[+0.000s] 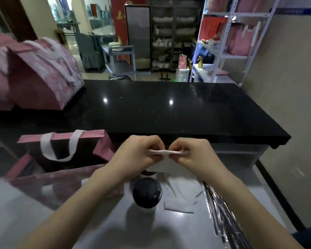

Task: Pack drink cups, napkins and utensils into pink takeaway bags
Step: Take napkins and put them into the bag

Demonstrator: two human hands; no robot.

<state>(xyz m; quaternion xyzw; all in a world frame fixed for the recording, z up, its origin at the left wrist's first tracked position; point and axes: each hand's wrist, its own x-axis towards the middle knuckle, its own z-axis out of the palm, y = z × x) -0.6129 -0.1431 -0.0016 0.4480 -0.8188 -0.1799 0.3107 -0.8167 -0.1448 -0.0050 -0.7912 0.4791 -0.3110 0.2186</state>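
Nearest on the pale grey worktop (43, 221) lie a bundle of long silvery foil-wrapped utensils (223, 218) at the right edge, a loose heap of white paper napkins (180, 203) beside them, and a paper drink cup with a black plastic lid (147, 192) standing upright. Just above these, the left hand (138, 155) and right hand (192, 155) are both pinched shut on the ends of one flat white folded napkin (166, 152), held level in the air between them. It looks thin, limp and easy to tear, so I would say gripping it by the folded edges, as here, suits it best. To the left stands an open pink takeaway bag with white strap handles (65, 150), its mouth well within reach. Beyond is a glossy black counter (169, 112), with more pink bags (34, 74) at its far left.
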